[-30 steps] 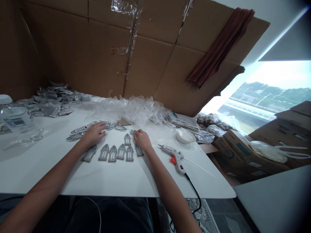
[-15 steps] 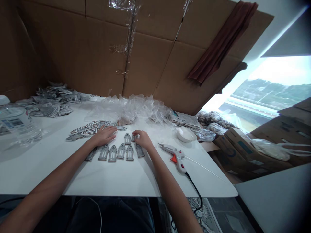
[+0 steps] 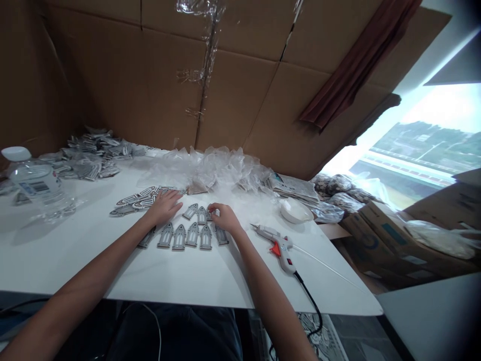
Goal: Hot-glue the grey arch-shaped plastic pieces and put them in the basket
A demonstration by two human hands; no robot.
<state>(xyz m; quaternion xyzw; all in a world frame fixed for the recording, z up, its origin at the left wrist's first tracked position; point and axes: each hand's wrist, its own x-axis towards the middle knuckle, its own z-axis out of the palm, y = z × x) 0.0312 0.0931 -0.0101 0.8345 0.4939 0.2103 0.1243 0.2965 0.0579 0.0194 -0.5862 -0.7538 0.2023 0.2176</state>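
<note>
Small grey arched window-shaped pieces lie on the white table (image 3: 180, 278). Several stand in a front row, one of them this arched piece (image 3: 179, 237). Behind that row are an upright arched piece (image 3: 202, 215) and a tilted one (image 3: 190, 210). My right hand (image 3: 226, 219) has its fingertips closed on another arched piece (image 3: 211, 214), mostly hidden by the fingers; one more lies under its wrist side. My left hand (image 3: 166, 206) rests open, palm down, at the right end of a loose heap of such pieces (image 3: 131, 201), covering part of it.
A glue gun (image 3: 278, 246) with a glue stick and black cable lies right of my right arm. Behind it sits a white bowl (image 3: 296, 210). Crumpled clear plastic bags (image 3: 225, 168) line the back. A clear bottle (image 3: 37, 183) and bagged pieces (image 3: 93, 153) are at left.
A piece that lay sideways by my left fingertips now sits tilted beside the upright one in the back row. My right hand stays at its piece. The view has shifted slightly left.
</note>
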